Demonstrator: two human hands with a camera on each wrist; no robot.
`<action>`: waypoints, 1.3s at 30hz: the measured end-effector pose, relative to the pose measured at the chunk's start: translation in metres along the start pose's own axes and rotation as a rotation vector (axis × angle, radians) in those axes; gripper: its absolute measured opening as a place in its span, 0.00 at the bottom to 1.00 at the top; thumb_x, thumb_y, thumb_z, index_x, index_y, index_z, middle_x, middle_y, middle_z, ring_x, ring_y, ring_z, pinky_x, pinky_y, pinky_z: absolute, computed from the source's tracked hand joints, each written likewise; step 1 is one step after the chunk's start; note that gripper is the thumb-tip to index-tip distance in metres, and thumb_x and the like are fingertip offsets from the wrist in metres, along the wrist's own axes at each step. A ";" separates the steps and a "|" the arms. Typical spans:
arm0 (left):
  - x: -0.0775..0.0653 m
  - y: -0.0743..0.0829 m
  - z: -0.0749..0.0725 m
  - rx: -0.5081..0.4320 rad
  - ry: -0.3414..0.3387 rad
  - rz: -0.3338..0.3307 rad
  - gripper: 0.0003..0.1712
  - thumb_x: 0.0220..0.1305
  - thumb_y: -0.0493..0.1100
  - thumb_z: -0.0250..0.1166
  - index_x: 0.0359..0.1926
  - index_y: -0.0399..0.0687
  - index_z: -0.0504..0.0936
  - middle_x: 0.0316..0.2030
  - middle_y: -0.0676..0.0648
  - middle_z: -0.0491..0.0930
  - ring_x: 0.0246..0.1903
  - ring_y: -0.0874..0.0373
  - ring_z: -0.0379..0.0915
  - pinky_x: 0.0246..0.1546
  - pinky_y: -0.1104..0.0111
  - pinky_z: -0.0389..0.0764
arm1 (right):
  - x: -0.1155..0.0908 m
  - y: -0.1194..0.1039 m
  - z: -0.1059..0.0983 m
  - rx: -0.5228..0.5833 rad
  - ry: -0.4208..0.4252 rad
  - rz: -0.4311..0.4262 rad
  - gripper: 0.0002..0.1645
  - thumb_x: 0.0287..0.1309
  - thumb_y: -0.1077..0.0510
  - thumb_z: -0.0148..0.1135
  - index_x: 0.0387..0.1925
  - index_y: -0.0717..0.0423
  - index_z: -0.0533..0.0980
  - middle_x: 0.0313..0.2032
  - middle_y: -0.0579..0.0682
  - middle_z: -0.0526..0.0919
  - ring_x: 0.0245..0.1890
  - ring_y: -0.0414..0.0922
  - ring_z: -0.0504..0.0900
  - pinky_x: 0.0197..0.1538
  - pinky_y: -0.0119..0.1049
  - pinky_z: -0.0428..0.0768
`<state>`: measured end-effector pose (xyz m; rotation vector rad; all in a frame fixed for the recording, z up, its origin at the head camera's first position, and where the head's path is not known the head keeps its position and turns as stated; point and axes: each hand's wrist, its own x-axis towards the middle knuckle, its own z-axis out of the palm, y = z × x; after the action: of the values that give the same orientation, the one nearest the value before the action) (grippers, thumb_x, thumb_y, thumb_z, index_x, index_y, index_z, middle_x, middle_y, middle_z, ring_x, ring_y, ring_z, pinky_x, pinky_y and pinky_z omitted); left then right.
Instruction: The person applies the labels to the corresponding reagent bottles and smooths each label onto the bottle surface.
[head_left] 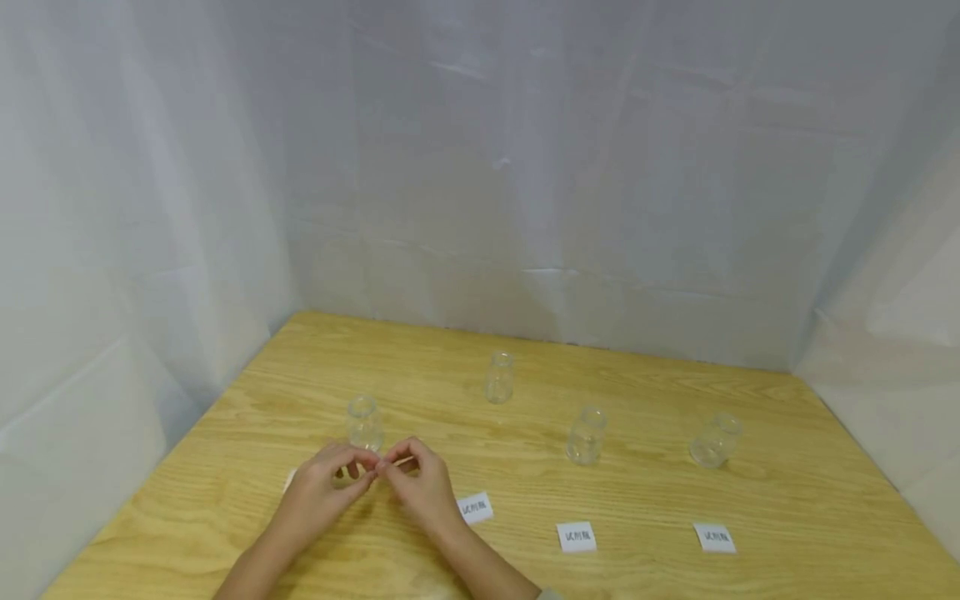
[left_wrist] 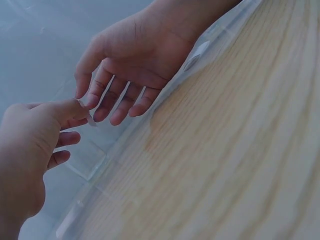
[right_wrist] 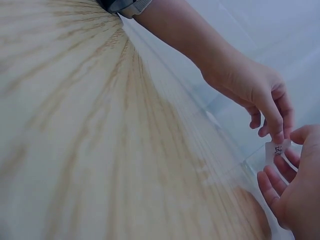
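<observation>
A small white paper label [right_wrist: 271, 151] with black Chinese characters sits between the fingertips of both hands. My left hand [head_left: 318, 492] pinches it between thumb and forefinger. From the other side, my right hand [head_left: 427, 492] pinches its edge; the remaining fingers spread loosely in the left wrist view. Just beyond the hands, a clear glass bottle [head_left: 364, 423] stands upright on the wooden table, its base partly hidden by the fingers. In the head view only a sliver of white shows beside the left hand.
Farther back stands another clear glass bottle [head_left: 499, 377]. To the right are a third bottle [head_left: 586, 436] and one more bottle [head_left: 716, 441]. White labels lie in front: one label [head_left: 475, 507] by the right hand, a middle label [head_left: 576, 537], a right label [head_left: 714, 537]. White sheeting [head_left: 525, 167] surrounds the table.
</observation>
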<state>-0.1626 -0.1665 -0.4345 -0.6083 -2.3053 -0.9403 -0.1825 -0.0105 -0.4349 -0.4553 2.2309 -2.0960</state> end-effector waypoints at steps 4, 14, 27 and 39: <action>0.000 0.001 0.000 -0.030 0.001 -0.061 0.16 0.42 0.28 0.72 0.32 0.50 0.81 0.29 0.62 0.76 0.26 0.67 0.69 0.26 0.72 0.75 | 0.001 0.004 -0.001 -0.051 0.060 -0.035 0.05 0.53 0.59 0.60 0.31 0.57 0.76 0.30 0.41 0.77 0.28 0.38 0.75 0.26 0.30 0.77; 0.004 0.007 -0.004 -0.218 0.027 -0.332 0.06 0.53 0.33 0.67 0.34 0.43 0.81 0.26 0.57 0.77 0.26 0.63 0.70 0.28 0.71 0.75 | 0.003 0.007 -0.002 -0.112 0.192 -0.131 0.03 0.52 0.64 0.59 0.32 0.58 0.76 0.29 0.44 0.78 0.32 0.39 0.74 0.37 0.31 0.74; 0.005 0.004 -0.005 -0.113 0.081 -0.341 0.07 0.50 0.33 0.69 0.31 0.45 0.81 0.23 0.57 0.76 0.23 0.64 0.69 0.21 0.72 0.72 | 0.003 0.008 -0.001 -0.135 0.173 -0.161 0.03 0.52 0.64 0.63 0.30 0.56 0.76 0.26 0.42 0.78 0.29 0.38 0.75 0.34 0.30 0.76; 0.005 -0.003 -0.010 0.121 0.077 -0.307 0.07 0.48 0.36 0.72 0.30 0.46 0.82 0.22 0.55 0.76 0.20 0.64 0.66 0.17 0.73 0.68 | 0.012 0.011 0.006 -0.231 0.127 -0.189 0.03 0.53 0.64 0.62 0.30 0.55 0.75 0.32 0.41 0.73 0.32 0.37 0.74 0.35 0.29 0.76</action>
<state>-0.1645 -0.1750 -0.4264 -0.1663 -2.4064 -0.9328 -0.1947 -0.0191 -0.4442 -0.5822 2.6141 -2.0095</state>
